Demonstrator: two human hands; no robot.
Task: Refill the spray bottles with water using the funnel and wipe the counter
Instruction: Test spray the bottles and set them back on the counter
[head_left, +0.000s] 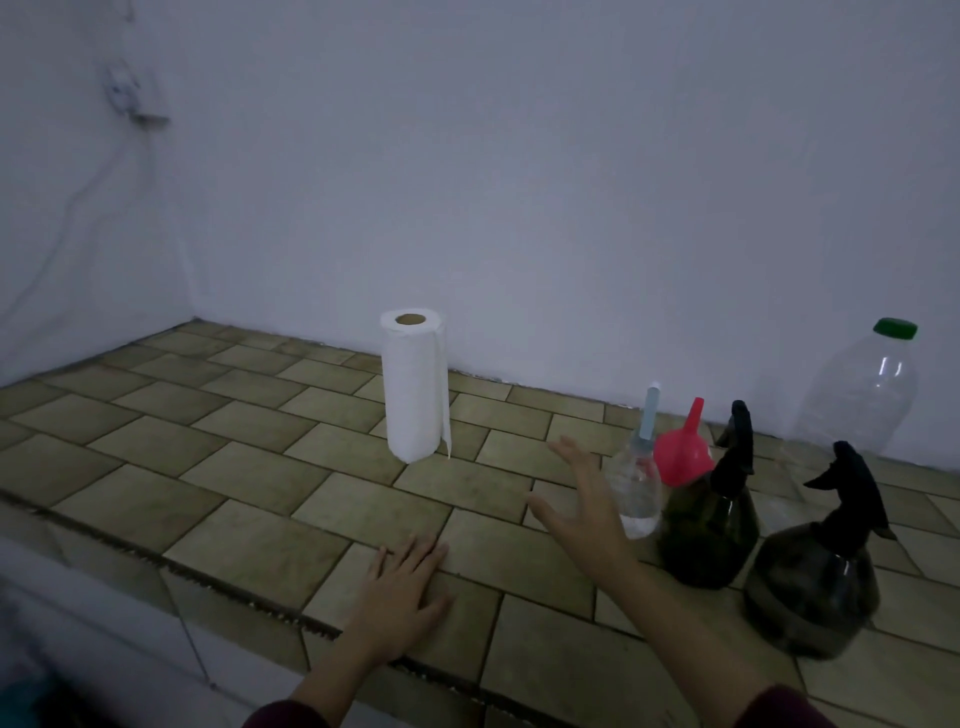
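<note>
On the tiled counter (218, 447) at the right stand a small clear spray bottle (636, 478) with a pale blue top and two dark spray bottles (709, 525) (815, 582) with black trigger heads. A red funnel (683, 449) sits upside down behind the nearer-left dark bottle. My right hand (579, 499) hovers with fingers spread just left of the clear bottle, holding nothing. My left hand (402, 587) rests flat on the counter near its front edge.
A white paper towel roll (414, 387) stands upright mid-counter. A large clear plastic bottle (862, 395) with a green cap stands against the wall at far right. The counter's front edge runs diagonally at lower left.
</note>
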